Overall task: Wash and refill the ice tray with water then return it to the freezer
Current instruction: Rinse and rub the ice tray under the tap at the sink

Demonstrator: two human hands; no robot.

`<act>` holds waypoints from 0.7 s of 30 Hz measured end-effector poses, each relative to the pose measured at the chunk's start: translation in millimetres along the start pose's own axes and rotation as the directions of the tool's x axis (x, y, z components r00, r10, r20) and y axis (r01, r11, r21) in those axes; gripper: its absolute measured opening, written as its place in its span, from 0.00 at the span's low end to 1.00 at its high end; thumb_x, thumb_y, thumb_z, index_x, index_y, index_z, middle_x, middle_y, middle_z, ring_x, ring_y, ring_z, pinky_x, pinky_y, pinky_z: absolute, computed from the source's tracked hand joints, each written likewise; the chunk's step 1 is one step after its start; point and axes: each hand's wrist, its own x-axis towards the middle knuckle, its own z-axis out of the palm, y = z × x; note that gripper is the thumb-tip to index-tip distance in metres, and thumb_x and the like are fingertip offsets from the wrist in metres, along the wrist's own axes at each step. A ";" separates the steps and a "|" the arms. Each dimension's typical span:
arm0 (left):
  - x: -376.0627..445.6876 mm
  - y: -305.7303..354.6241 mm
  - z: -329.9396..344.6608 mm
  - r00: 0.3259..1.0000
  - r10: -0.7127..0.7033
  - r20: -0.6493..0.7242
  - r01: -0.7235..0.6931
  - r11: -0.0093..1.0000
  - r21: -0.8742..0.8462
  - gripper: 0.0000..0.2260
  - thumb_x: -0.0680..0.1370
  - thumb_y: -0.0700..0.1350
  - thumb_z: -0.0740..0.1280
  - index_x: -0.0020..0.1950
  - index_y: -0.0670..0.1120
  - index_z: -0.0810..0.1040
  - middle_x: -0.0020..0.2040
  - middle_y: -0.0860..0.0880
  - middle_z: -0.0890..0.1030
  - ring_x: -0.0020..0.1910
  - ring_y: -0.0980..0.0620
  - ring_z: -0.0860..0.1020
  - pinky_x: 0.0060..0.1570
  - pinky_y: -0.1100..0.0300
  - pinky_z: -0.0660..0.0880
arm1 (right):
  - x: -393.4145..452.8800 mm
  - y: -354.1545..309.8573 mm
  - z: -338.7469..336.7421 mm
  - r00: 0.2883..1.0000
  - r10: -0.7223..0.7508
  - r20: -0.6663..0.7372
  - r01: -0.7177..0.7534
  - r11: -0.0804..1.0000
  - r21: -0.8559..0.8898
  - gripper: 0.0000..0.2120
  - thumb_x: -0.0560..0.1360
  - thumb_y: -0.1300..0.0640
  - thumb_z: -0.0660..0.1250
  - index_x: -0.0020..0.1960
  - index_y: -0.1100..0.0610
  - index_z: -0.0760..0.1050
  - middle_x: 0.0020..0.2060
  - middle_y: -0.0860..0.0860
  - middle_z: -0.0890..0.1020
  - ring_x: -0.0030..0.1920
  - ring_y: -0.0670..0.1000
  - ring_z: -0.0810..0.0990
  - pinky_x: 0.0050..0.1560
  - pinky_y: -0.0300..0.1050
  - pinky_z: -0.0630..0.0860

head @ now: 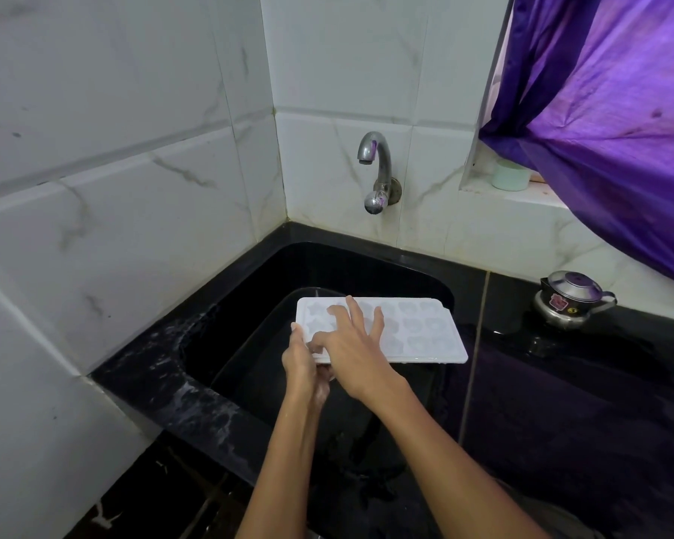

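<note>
The white tray (425, 332) is held level over the black sink (250, 289), and its right end reaches over the wet counter (561, 383). The left hand (302, 367) grips the tray's left end, with the thumb on top and the other fingers curled under it. The right hand (353, 344) lies on the moulds, with its fingers spread and touching them. The tap (376, 169) on the tiled wall gives no water. A small steel pot (572, 301) stands on the counter, well apart from the tray.
</note>
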 end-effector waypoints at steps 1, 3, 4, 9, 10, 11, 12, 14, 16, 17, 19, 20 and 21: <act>1.5 0.0 -0.9 1.000 0.005 0.006 -0.005 1.000 -0.004 0.18 0.82 0.53 0.53 0.46 0.44 0.77 0.31 0.46 0.84 0.37 0.45 0.81 0.43 0.50 0.77 | -0.6 1.9 -0.2 1.000 0.004 -0.009 -0.003 0.999 0.044 0.19 0.75 0.61 0.67 0.63 0.45 0.74 0.75 0.54 0.54 0.76 0.58 0.39 0.71 0.66 0.36; 3.6 2.4 -1.2 1.000 0.010 0.013 -0.010 1.000 -0.006 0.18 0.83 0.53 0.53 0.46 0.43 0.77 0.31 0.46 0.84 0.37 0.45 0.81 0.43 0.50 0.76 | -1.4 8.8 -5.0 0.998 0.046 -0.040 -0.039 0.986 0.164 0.26 0.73 0.68 0.65 0.65 0.46 0.70 0.74 0.53 0.54 0.76 0.56 0.40 0.72 0.65 0.36; 4.9 3.7 -1.1 1.000 0.010 0.013 -0.010 1.000 -0.009 0.18 0.82 0.53 0.53 0.46 0.43 0.77 0.33 0.45 0.84 0.38 0.44 0.81 0.44 0.48 0.77 | -1.5 14.7 -9.1 0.993 0.098 -0.066 -0.082 0.973 0.215 0.29 0.71 0.70 0.63 0.67 0.47 0.66 0.74 0.52 0.53 0.76 0.56 0.41 0.72 0.64 0.37; 5.8 6.5 -5.5 1.000 0.005 0.024 -0.004 0.999 -0.037 0.17 0.82 0.54 0.54 0.49 0.44 0.76 0.46 0.42 0.82 0.45 0.41 0.81 0.51 0.38 0.77 | -2.7 65.1 -13.2 0.800 0.490 -0.347 -0.376 0.859 0.346 0.26 0.75 0.61 0.61 0.72 0.52 0.61 0.74 0.54 0.59 0.75 0.54 0.54 0.71 0.59 0.51; 6.1 7.0 -7.1 1.000 0.006 0.024 -0.005 0.999 -0.048 0.17 0.82 0.54 0.55 0.49 0.44 0.76 0.46 0.42 0.82 0.44 0.41 0.81 0.51 0.37 0.76 | -4.9 75.2 -11.6 0.736 0.563 -0.375 -0.438 0.819 0.369 0.24 0.77 0.57 0.60 0.72 0.54 0.61 0.74 0.55 0.60 0.75 0.54 0.56 0.71 0.58 0.53; 6.4 7.2 -8.5 1.000 0.006 0.022 -0.005 0.998 -0.059 0.16 0.82 0.54 0.55 0.48 0.44 0.75 0.46 0.42 0.82 0.44 0.41 0.81 0.52 0.37 0.76 | -8.1 83.8 -10.6 0.684 0.631 -0.367 -0.493 0.770 0.405 0.24 0.78 0.53 0.60 0.72 0.55 0.60 0.73 0.56 0.61 0.74 0.56 0.58 0.70 0.58 0.55; 6.3 7.3 -9.6 1.000 0.003 0.021 -0.002 0.998 -0.069 0.16 0.82 0.54 0.55 0.49 0.44 0.75 0.46 0.42 0.81 0.45 0.41 0.81 0.51 0.37 0.76 | -12.6 91.7 -9.9 0.644 0.693 -0.324 -0.538 0.711 0.453 0.25 0.78 0.49 0.59 0.72 0.56 0.60 0.73 0.56 0.63 0.72 0.57 0.61 0.68 0.58 0.59; 7.6 5.9 -12.1 1.000 -0.007 0.019 0.008 0.997 -0.079 0.16 0.82 0.54 0.55 0.50 0.44 0.75 0.48 0.42 0.81 0.47 0.40 0.80 0.49 0.38 0.77 | -18.7 104.9 -5.2 0.583 0.802 -0.129 -0.597 0.530 0.602 0.27 0.78 0.43 0.59 0.71 0.56 0.62 0.69 0.56 0.68 0.66 0.59 0.69 0.61 0.54 0.68; 8.4 3.8 -14.2 1.000 -0.017 0.021 0.019 0.997 -0.080 0.16 0.82 0.54 0.54 0.53 0.44 0.75 0.50 0.41 0.81 0.48 0.40 0.80 0.47 0.39 0.77 | -23.5 111.7 -1.5 0.556 0.814 0.168 -0.570 0.226 0.790 0.27 0.75 0.38 0.60 0.64 0.58 0.68 0.60 0.56 0.76 0.54 0.59 0.79 0.51 0.52 0.77; 8.9 2.5 -14.8 1.000 -0.019 0.024 0.021 0.997 -0.079 0.16 0.82 0.54 0.54 0.54 0.43 0.75 0.50 0.41 0.81 0.49 0.40 0.80 0.47 0.39 0.78 | -25.7 113.3 -0.1 0.563 0.770 0.302 -0.526 0.051 0.849 0.26 0.75 0.38 0.61 0.59 0.59 0.71 0.54 0.56 0.80 0.48 0.58 0.82 0.45 0.51 0.81; 8.4 0.6 -15.3 0.999 -0.026 0.025 0.028 0.997 -0.074 0.16 0.82 0.54 0.54 0.53 0.44 0.75 0.50 0.41 0.81 0.48 0.40 0.80 0.46 0.40 0.78 | -29.7 114.9 1.7 0.597 0.691 0.408 -0.450 -0.132 0.883 0.20 0.76 0.42 0.63 0.51 0.60 0.75 0.44 0.56 0.83 0.38 0.55 0.84 0.34 0.46 0.81; 7.6 -0.1 -15.5 0.999 -0.037 0.027 0.039 0.997 -0.072 0.16 0.82 0.54 0.54 0.52 0.44 0.74 0.50 0.41 0.81 0.48 0.41 0.80 0.45 0.41 0.78 | -30.8 115.3 2.5 0.603 0.693 0.396 -0.433 -0.133 0.891 0.17 0.77 0.45 0.64 0.50 0.60 0.76 0.41 0.55 0.83 0.36 0.54 0.83 0.30 0.43 0.79; 7.1 -1.1 -15.5 0.998 -0.052 0.032 0.054 0.996 -0.074 0.16 0.82 0.54 0.54 0.52 0.43 0.74 0.49 0.41 0.81 0.47 0.41 0.80 0.43 0.41 0.77 | -31.3 114.7 3.1 0.599 0.710 0.371 -0.411 -0.125 0.903 0.15 0.77 0.47 0.65 0.49 0.60 0.77 0.41 0.55 0.83 0.35 0.54 0.82 0.28 0.42 0.77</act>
